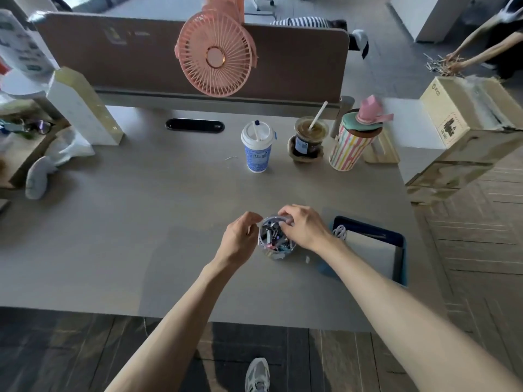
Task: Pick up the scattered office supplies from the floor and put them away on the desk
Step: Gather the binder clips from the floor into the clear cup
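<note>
Sitting on the worktop [141,227] between both hands, clear jar of clips [276,240] is gripped at its rim by curled right hand [304,229] fingers; left hand [239,237] fingers curl alongside, though blur leaves it unclear whether they hold anything.

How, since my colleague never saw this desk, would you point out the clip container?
On the grey desk, toward its front edge, a small clear tub of clips sits between the left hand and right hand. Unlike the tall blue cup behind, it is low and see-through.
</note>
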Motion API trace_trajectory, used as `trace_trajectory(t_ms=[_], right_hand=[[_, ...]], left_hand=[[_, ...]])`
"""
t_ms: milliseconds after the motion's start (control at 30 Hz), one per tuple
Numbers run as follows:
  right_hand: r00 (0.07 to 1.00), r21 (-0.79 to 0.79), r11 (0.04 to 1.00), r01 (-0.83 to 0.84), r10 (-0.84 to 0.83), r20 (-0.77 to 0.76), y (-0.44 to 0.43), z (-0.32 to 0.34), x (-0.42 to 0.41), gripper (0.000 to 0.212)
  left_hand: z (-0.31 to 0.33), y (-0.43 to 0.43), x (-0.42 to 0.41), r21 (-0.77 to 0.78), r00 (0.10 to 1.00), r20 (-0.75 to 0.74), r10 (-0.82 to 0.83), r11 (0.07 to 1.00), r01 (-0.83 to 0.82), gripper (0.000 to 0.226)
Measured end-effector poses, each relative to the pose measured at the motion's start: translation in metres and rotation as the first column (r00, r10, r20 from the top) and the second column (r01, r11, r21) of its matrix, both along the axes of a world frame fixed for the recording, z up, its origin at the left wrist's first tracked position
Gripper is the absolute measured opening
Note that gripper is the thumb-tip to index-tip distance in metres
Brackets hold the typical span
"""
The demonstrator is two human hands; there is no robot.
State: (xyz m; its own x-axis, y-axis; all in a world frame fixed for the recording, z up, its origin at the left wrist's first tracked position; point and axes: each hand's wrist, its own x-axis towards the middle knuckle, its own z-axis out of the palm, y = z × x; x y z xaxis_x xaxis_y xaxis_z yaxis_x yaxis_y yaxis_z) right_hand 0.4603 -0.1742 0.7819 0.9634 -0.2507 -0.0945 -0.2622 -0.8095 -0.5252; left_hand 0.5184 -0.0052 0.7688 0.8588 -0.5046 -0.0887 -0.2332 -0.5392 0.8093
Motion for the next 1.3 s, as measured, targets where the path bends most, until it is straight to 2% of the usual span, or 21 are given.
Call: trace_trajectory(t_ms=[200, 433, 533, 667, 867, 1033, 1133, 1200, 1300], right_hand=[[0.994, 0.053, 0.998, 0.037, -0.042, 0.104, -0.002, 0.017, -0.031, 0.019], [0.965, -0.020, 0.994, 0.107, -0.099, 0.242, -0.017, 0.028, -0.136, 0.018], [0.959, -0.020, 0.993, 0.120, -0.111, 0.260, -0.019, 0.025, -0.182, 0.017], [0.946, 0.000, 0.985, 0.175, -0.168, 0.278, -0.019, 0.026, -0.250, 0.018], [0.907, 0.032, 0.948, 0.316, -0.312, 0.284, -0.021, 0.021, -0.403, 0.018], [0.877, 0.080, 0.895, 0.439, -0.446, 0.177, -0.020, -0.024, -0.530, 0.016], [0.842, 0.125, 0.838, 0.531, -0.538, 0.034, -0.006, -0.066, -0.595, 0.017], [0.815, 0.134, 0.804, 0.580, -0.575, -0.077, 0.005, -0.101, -0.631, 0.019], [0.762, 0.155, 0.746, 0.647, -0.628, -0.159, 0.017, -0.174, -0.674, 0.021]], left_hand=[[0.008, 0.006, -0.022, 0.082, 0.989, 0.111, -0.094, 0.993, 0.085, 0.023], [0.022, -0.011, -0.088, 0.133, 0.961, 0.224, -0.160, 0.982, 0.132, 0.021], [0.027, -0.017, -0.129, 0.155, 0.952, 0.231, -0.200, 0.974, 0.167, 0.022], [0.032, -0.028, -0.189, 0.169, 0.914, 0.239, -0.327, 0.941, 0.292, 0.025], [0.028, -0.044, -0.312, 0.204, 0.881, 0.191, -0.432, 0.896, 0.396, 0.019], [-0.014, -0.048, -0.420, 0.157, 0.797, 0.218, -0.563, 0.826, 0.541, 0.012], [-0.055, -0.043, -0.478, 0.194, 0.759, 0.116, -0.640, 0.764, 0.615, 0.014], [-0.090, -0.039, -0.509, 0.233, 0.735, -0.010, -0.677, 0.714, 0.661, 0.022], [-0.170, -0.034, -0.544, 0.277, 0.696, -0.156, -0.701, 0.645, 0.712, 0.026]])
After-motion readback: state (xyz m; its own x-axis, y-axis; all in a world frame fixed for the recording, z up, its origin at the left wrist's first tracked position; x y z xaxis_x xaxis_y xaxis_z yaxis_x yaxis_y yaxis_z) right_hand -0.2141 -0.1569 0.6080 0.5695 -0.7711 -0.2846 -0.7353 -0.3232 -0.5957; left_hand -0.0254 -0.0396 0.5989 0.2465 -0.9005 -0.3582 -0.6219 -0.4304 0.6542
